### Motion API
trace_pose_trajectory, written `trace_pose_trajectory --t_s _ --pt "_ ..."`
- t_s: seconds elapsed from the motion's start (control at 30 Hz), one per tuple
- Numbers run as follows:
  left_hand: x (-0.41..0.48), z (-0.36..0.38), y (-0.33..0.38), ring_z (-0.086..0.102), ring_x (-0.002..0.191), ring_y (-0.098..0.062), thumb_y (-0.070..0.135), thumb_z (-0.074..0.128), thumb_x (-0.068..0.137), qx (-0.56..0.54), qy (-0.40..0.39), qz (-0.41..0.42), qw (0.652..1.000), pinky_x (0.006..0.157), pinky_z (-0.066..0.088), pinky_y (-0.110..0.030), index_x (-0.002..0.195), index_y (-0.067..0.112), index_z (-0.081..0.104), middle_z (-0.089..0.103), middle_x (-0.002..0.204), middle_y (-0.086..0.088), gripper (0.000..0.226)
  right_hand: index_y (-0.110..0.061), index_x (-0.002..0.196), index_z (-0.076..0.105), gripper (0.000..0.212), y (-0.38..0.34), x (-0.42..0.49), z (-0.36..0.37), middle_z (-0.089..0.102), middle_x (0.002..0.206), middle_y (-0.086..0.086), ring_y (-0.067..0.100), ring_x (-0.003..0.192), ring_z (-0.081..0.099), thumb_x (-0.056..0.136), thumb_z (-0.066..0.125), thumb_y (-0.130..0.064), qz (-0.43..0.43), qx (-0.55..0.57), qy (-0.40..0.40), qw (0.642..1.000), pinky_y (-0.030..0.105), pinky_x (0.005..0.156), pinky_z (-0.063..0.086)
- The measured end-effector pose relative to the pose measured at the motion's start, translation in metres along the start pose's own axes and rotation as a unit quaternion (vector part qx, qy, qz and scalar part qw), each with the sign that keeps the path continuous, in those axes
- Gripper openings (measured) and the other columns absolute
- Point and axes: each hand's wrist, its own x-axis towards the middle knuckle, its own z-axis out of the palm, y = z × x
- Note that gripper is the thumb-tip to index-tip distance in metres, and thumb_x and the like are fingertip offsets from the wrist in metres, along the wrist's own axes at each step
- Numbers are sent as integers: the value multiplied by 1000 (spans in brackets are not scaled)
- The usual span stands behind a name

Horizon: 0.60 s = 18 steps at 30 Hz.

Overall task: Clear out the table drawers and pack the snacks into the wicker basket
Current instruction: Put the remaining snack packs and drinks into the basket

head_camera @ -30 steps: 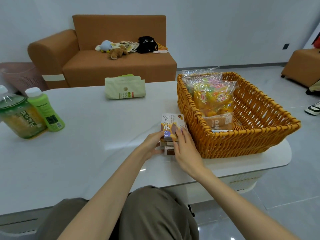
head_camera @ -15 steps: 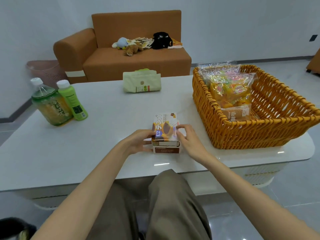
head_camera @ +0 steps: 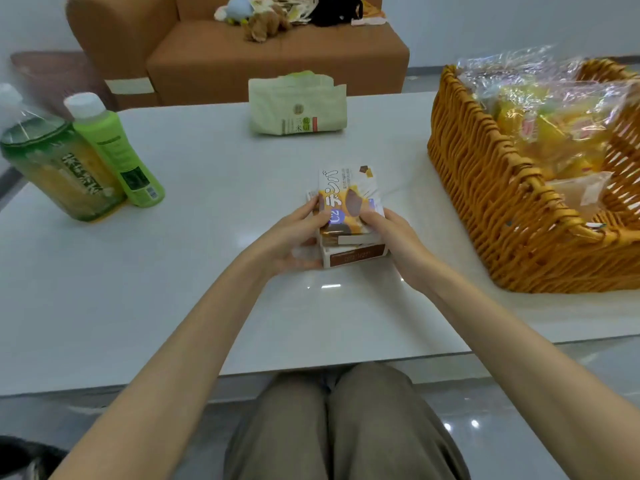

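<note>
- Seated at a white table (head_camera: 173, 289), knees in olive trousers (head_camera: 346, 427) just below its near edge.
- Holding a stack of two snack boxes near the middle of the table, well apart from the wicker basket (head_camera: 485, 202) to the right.
- Left hand (head_camera: 294, 237) curled round the left side of the top snack box (head_camera: 346, 199), thumb on the printed face, fingers wrapped toward the underside.
- Right hand (head_camera: 391, 237) clasping the same box from the right, fingertips pinching its edge.
- Top snack box orange and white with a brown picture, tilted up at its far end.
- Directly beneath and touching it, the lower box (head_camera: 353, 254), white with a brown front strip.
- Cannot tell whether the lower box sits on the table or is lifted just clear.
- On the table's right end, the wicker basket with clear bags of yellow snacks (head_camera: 554, 133) and a pale packet (head_camera: 581, 192) inside it.
- At the left end, a large green tea bottle (head_camera: 59, 168) touching a smaller bright green bottle (head_camera: 117, 150) with a white cap.
- Toward the far edge, a pale green pouch (head_camera: 298, 109) standing alone.
- Beyond the table, a brown sofa (head_camera: 277, 57) with soft toys (head_camera: 256, 19) and a black bag (head_camera: 332, 10) on its seat, and a pinkish bin (head_camera: 52, 77) beside its arm.
</note>
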Motion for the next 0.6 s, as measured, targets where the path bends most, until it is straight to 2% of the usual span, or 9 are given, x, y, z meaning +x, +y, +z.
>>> trace_pose_trajectory --t_s 0.07,0.2,0.3,0.37,0.47,0.6 --pt "20 -8 4 63 90 -1 37 56 95 -2 11 9 1000 72 60 -32 132 46 49 65 109 18 39 -20 110 64 21 -3 22 5 71 104 2 18 95 65 95 50 -27 -1 8 7 1000 32 85 48" --pt "52 -17 14 62 94 0 36 56 95 8 30 31 999 73 57 -26 141 49 36 63 120 17 52 -26 103 64 15 -8 56 11 71 105 0 21 102 66 93 53 -22 5 47 36 998 39 96 48" --pt "57 -17 20 64 101 -4 34 56 95 11 46 43 998 78 56 -27 142 50 34 61 124 16 54 -24 114 62 24 -16 61 15 70 112 2 23 106 65 92 54 -20 16 61 34 997 38 97 49" --pt "51 -14 28 62 109 -8 36 57 94 17 62 47 997 86 55 -36 140 52 34 59 128 17 55 -22 122 59 30 -27 57 15 69 114 1 21 105 65 94 51 -17 28 63 33 997 35 94 50" --pt "32 -9 52 60 114 -14 34 59 93 14 65 42 997 92 53 -47 140 51 36 57 130 15 54 -22 123 57 29 -54 40 12 69 107 -6 7 90 65 96 48 -15 51 63 30 996 18 76 48" --pt "-8 -2 109 63 106 -11 31 61 93 29 49 37 998 85 55 -36 143 45 35 54 134 12 59 -28 113 58 24 -115 12 1 69 95 -15 -1 82 64 96 50 -14 81 68 36 994 19 75 47"
